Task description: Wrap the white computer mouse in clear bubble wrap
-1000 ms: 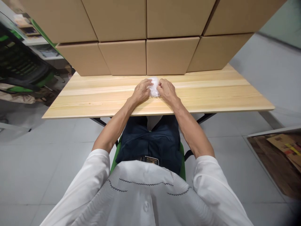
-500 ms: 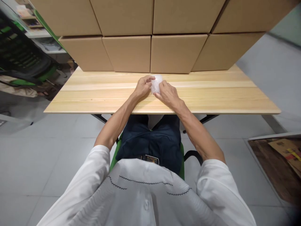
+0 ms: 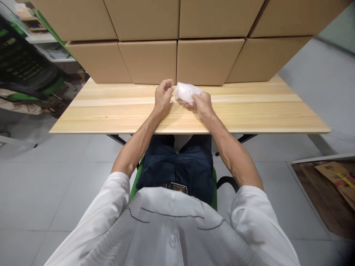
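A whitish, translucent wrapped bundle [image 3: 188,92] is held just above the wooden table [image 3: 263,111], near the row of boxes. My right hand [image 3: 203,103] grips its right end, thumb on top and fingers underneath. My left hand [image 3: 164,95] is just left of the bundle, apart from it, with its fingers curled loosely and a gap between thumb and fingers. Nothing shows in the left hand. What the wrapping contains cannot be made out.
Several brown cardboard boxes [image 3: 209,61] stand stacked in two rows along the table's far side. A black and green chair [image 3: 26,62] and shelves [image 3: 41,37] are at the left. Flattened cardboard [image 3: 337,177] lies at the lower right.
My left hand has come off the bundle and moved slightly left and away from me. The bundle has turned from upright to lying sideways in my right hand and looks wider.
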A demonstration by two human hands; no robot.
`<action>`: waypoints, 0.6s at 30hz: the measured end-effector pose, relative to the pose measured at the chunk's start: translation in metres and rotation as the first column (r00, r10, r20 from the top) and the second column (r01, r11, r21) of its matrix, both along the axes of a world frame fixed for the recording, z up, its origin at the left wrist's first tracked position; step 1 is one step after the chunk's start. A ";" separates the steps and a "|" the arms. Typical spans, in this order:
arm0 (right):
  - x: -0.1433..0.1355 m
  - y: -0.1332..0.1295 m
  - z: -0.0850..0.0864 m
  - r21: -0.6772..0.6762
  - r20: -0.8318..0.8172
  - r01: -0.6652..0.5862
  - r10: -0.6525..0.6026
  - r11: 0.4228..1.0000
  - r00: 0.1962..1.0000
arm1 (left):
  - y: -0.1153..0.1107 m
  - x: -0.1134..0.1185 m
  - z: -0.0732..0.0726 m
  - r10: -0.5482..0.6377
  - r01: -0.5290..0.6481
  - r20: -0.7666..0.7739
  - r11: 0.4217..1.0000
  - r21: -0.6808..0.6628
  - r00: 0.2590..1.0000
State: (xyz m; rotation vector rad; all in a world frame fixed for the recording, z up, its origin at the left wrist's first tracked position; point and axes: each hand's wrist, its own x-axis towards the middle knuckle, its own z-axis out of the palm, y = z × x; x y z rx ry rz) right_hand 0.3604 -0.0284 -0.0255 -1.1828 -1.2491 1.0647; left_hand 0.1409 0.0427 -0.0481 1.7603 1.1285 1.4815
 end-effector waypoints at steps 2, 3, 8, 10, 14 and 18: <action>-0.006 -0.003 0.001 -0.099 -0.227 -0.015 -0.008 0.995 0.974 | -0.002 0.001 -0.003 0.038 -0.037 -0.033 0.999 0.038 0.999; -0.009 -0.007 0.003 -0.141 -0.273 -0.018 -0.022 0.990 0.962 | -0.003 0.002 -0.005 0.043 -0.040 -0.055 0.998 0.053 0.998; -0.019 -0.030 0.019 -0.291 -0.264 -0.136 0.057 0.947 0.963 | -0.017 0.009 -0.008 -0.073 0.095 -0.231 0.992 0.087 0.970; -0.015 -0.039 0.025 -0.342 -0.153 -0.180 0.135 0.922 0.979 | -0.022 0.010 -0.005 -0.118 0.141 -0.256 0.987 0.076 0.960; 0.007 -0.054 0.033 -0.374 0.168 -0.200 0.279 0.906 0.946 | -0.026 0.009 0.001 -0.151 0.167 -0.268 0.985 0.038 0.951; 0.037 -0.057 0.029 -0.288 0.381 -0.173 0.278 0.942 0.882 | -0.022 0.001 0.000 -0.277 0.281 -0.293 0.959 -0.027 0.915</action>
